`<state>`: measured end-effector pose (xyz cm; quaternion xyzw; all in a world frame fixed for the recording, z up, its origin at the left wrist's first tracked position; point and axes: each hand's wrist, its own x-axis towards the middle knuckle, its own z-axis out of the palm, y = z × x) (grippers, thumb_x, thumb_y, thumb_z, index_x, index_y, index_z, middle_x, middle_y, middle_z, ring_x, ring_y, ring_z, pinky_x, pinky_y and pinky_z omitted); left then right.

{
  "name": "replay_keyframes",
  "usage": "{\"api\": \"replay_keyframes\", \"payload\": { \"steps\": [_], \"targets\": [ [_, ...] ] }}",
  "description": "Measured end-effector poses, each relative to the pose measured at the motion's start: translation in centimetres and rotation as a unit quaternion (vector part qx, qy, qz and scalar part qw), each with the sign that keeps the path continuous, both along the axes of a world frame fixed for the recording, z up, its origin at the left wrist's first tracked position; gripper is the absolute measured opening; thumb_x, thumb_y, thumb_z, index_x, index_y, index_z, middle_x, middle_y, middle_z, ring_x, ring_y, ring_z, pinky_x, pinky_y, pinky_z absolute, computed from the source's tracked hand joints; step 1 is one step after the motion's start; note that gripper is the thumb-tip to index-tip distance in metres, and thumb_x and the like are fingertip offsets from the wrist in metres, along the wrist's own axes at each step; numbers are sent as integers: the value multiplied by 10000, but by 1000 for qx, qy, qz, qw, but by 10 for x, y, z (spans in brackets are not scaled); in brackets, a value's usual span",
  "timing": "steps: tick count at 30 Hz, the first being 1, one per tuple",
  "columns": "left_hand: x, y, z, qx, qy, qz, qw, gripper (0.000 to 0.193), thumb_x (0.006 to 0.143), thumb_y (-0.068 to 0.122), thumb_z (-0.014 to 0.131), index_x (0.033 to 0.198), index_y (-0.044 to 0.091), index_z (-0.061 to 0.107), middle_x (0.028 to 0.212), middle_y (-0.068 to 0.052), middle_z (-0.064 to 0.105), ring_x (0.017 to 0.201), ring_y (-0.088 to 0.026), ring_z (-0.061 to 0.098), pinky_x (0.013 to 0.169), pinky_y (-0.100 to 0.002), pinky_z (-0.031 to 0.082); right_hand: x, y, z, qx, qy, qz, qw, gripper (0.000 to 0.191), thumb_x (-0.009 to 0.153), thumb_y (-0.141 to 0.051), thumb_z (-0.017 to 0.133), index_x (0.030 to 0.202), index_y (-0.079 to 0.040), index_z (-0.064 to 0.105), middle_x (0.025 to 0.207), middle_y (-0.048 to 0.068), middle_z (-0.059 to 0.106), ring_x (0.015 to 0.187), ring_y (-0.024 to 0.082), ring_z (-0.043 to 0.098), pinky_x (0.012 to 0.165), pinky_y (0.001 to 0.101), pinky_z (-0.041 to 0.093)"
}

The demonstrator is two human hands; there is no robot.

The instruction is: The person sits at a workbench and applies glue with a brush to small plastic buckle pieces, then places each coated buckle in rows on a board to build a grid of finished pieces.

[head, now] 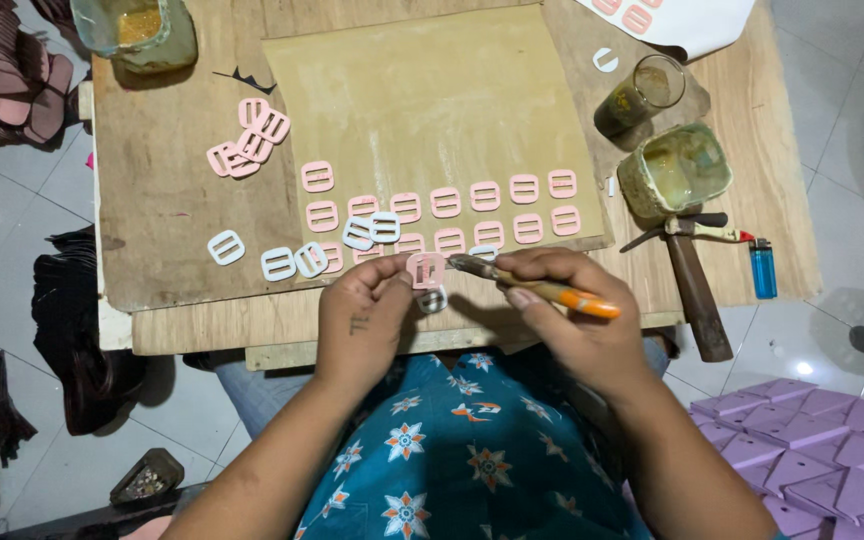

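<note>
Head view: over a worn wooden workboard (172, 200), the left hand (367, 320) pinches a pink rectangular plastic buckle (425, 268), while the right hand (572, 300) grips an orange-handled brush (537, 288); a steady, light dab at the buckle's face seems best.

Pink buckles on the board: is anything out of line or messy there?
Mostly tidy rows, but a heap of pink buckles lies jumbled at the upper left, and several white buckles sit askew among the front row.
</note>
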<state>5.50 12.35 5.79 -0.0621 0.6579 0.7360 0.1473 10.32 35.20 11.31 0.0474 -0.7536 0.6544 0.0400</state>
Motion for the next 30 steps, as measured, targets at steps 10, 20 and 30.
{"api": "replay_keyframes", "payload": {
  "steps": [10, 20, 30],
  "targets": [
    [5, -9, 4, -20, 53, -27, 998, 208, 973, 40, 631, 1130, -61, 721, 1080, -50, 776, 844, -78, 652, 776, -230, 545, 6, -3, -18, -156, -19, -60, 986, 186, 989, 35, 630, 1157, 14, 553, 1261, 207, 654, 1142, 239, 680, 1003, 403, 592],
    [6, -1, 6, 74, 32, -17, 997, 347, 918, -22, 652, 1254, -79, 590, 1076, -109, 733, 940, -111, 707, 833, -250, 584, 7, -12, -13, -31, 7, -3, 999, 184, 975, 14, 657, 1148, 8, 595, 1250, 164, 684, 1163, 196, 659, 1035, 330, 534],
    [9, -1, 7, 37, 31, -7, 999, 263, 934, 14, 647, 1178, -85, 647, 1033, -137, 762, 913, -115, 718, 815, -242, 583, 2, -21, -7, 82, 68, 5, 994, 171, 962, -6, 684, 1129, 20, 658, 1212, 153, 703, 1125, 194, 686, 985, 298, 549]
  ]
}}
